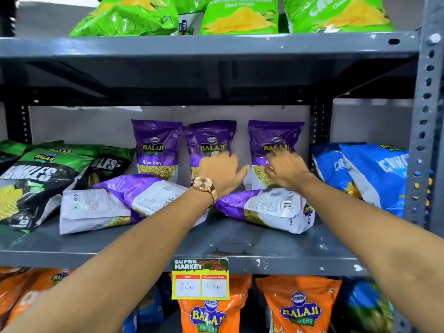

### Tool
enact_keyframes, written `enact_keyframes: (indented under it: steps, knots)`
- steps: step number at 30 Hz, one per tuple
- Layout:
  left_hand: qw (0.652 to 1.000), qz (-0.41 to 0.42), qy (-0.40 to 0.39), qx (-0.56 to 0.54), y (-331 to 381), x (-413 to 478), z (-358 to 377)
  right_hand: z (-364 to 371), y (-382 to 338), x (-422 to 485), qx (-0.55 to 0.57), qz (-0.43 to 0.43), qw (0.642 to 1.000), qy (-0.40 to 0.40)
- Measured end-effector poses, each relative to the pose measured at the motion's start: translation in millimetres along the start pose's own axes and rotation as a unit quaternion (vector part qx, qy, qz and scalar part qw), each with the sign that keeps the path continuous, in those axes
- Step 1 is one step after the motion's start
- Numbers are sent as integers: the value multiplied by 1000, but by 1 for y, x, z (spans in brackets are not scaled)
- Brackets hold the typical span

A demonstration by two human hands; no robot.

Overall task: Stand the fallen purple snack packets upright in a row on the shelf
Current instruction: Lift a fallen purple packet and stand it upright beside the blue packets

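Note:
Three purple Aloo Sev packets stand upright at the back of the grey shelf (240, 239): the left one (157, 145), the middle one (210, 138) and the right one (275, 134). My left hand (219, 173), with a watch on the wrist, rests flat against the middle packet, fingers spread. My right hand (284, 169) presses on the front of the right packet, fingers apart. Three more purple packets lie flat in front: one at left (93, 210), one overlapping it (149, 193), and one at right (269, 209) under my right wrist.
Green-black packets (36, 183) lean at the shelf's left, blue packets (370, 174) at its right beside the upright post (425, 116). Green bags (240, 18) fill the shelf above, orange bags (298, 306) the one below. A price tag (200, 278) hangs on the front edge.

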State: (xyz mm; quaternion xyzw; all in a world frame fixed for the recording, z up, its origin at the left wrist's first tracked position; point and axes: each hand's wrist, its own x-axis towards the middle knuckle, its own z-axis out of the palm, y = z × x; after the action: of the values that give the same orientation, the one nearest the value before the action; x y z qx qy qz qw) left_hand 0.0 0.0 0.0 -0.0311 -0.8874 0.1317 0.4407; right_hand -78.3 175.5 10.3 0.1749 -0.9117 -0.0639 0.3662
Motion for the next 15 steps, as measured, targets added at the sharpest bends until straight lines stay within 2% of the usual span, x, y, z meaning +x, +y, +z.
enact_keyframes:
  steps: [2,3,4,6,8,10,12,15]
  knots:
    - [984,-69,-121,-113,11,-4,6,7,10,-3,84,45,991,-98]
    - [960,-94,-196,-175,17,-7,10,14,17,-5,140,74,976,-152]
    - [916,-130,-286,-251,23,-10,14,15,20,-9,194,104,953,-208]
    - [804,-186,-434,-361,35,-18,14,22,22,-10,279,141,906,-285]
    - [734,-214,-506,-400,42,-25,17,24,21,-10,298,153,883,-329]
    - [693,-242,-511,-448,50,-30,22,26,22,-9,304,176,868,-350]
    - [659,-284,-466,-518,60,-34,27,30,22,-8,320,185,860,-351]
    - [624,-291,-378,-619,70,-43,33,38,27,-12,351,197,872,-278]
